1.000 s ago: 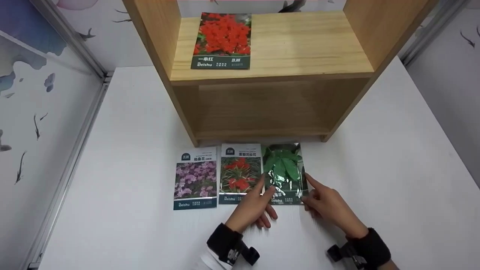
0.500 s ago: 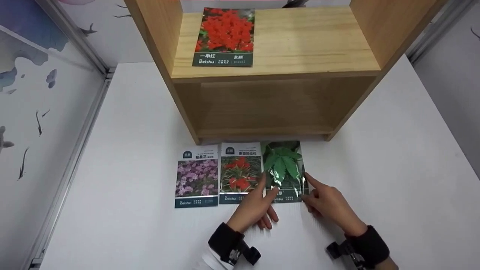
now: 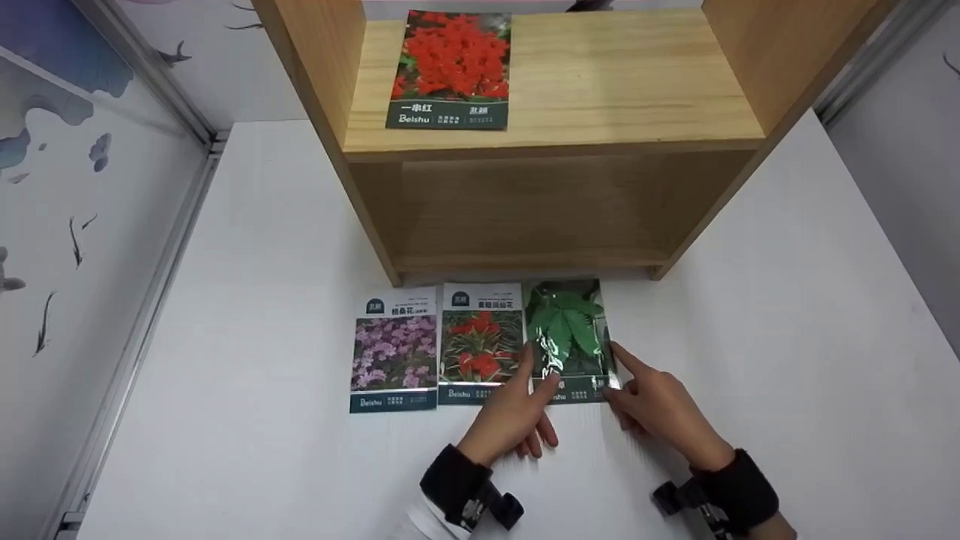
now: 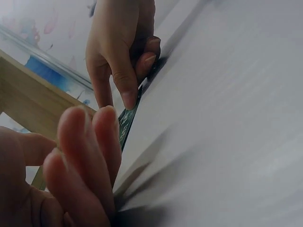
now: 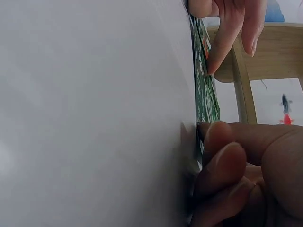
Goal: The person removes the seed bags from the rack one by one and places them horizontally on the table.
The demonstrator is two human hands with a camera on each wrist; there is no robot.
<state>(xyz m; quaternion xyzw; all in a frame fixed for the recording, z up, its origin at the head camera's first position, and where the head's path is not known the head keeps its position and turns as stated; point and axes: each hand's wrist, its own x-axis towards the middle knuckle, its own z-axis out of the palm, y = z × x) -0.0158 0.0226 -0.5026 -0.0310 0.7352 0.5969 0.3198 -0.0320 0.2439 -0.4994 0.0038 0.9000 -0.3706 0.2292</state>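
Note:
A seed packet with a green leaf lies face up on the white table, its lower left partly hidden by my left hand. That hand's index fingertip touches the packet's left side, and the thumb rests on its lower part. At the packet's right edge, my right hand touches with index finger and thumb, its other fingers bent under the palm. Left of it lie a red-flowered seed packet, close beside it, and a purple-flowered seed packet. In the right wrist view the green packet stays flat between both hands.
A wooden shelf unit stands just behind the row of packets. On its upper board, at the left, lies another seed packet with red flowers. Patterned wall panels border the white table.
The leaf packet has straightened slightly under my hands, and my left thumb has slid a little to the right across it. The whole view has shifted slightly.

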